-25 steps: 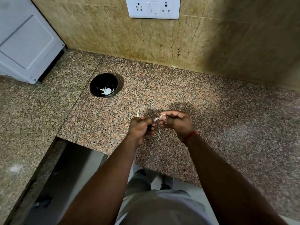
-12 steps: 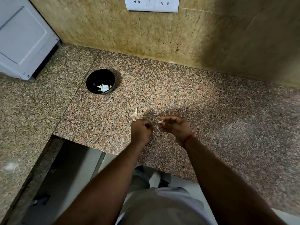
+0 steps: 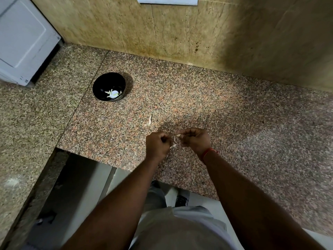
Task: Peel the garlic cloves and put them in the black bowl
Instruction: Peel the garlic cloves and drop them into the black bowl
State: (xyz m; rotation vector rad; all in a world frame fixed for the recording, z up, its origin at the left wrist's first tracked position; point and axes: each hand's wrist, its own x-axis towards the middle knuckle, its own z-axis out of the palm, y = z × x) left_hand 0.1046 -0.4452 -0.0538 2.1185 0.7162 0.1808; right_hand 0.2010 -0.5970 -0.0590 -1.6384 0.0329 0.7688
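Both hands over near bench | right hand (image 3: 195, 140) pinches garlic clove (image 3: 178, 135); left hand (image 3: 157, 144) grip curled, seemingly pulling papery skin (image 3: 174, 141) | clove small, light, slippery; hold its ends | black bowl (image 3: 108, 86) far left

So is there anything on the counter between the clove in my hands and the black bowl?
Only a loose peel scrap lies on the counter roughly along that line; nothing upright blocks the way to the black bowl.

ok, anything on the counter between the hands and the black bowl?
One loose strip of garlic skin on bare granite counter, nearer the hands than the bowl. Head view.
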